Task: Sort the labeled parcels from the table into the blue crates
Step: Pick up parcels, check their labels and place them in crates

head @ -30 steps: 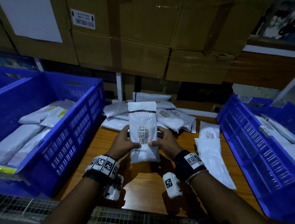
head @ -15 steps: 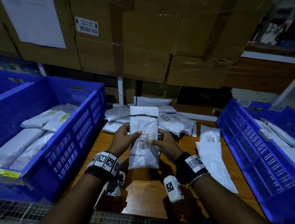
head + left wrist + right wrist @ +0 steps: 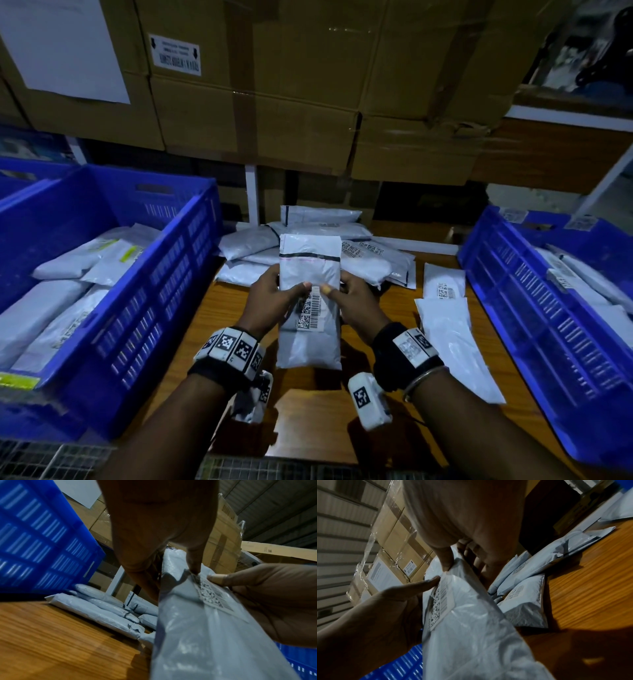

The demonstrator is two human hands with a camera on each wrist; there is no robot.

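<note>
Wooden table (image 3: pixel 239 308) — two blue crates (image 3: pixel 164 274), two hands (image 3: pixel 270 301) gripping one parcel (image 3: pixel 310 274).

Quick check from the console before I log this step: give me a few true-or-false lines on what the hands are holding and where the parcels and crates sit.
1. Both the left hand and the right hand hold one white parcel. True.
2. The held parcel's barcode label faces away from the head camera. False: it faces the camera.
3. A pile of parcels lies on the wooden table behind the hands. True.
4. The left blue crate holds nothing. False: white parcels lie in it.
5. The right blue crate sits on top of the cardboard boxes. False: it sits beside the table.
</note>
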